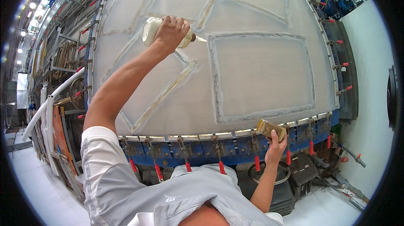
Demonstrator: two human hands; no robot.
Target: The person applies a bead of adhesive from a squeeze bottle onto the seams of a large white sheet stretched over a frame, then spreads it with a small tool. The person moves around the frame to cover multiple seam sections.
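Note:
In my left hand [171,32] is a whitish plastic squeeze bottle [151,30], held tilted on its side. Its narrow nozzle [200,39] points right, close to the top left corner of a grey rectangular frame outline [261,35]. That outline shows on a large pale, taut sheet [265,74], with streaky smears along its sides. Over the sheet's near edge, my right hand [275,144] grips a stained yellow-brown block [269,129], its fingers wrapped round it. Whether the block is a sponge I cannot tell.
Red-handled clamps [221,167] line the sheet's edges along a blue rail [202,152]. More smeared outlines [164,91] cross the sheet's left and far parts. White pipes [50,104] and stacked boards stand left; a dark stool [303,169] sits at lower right.

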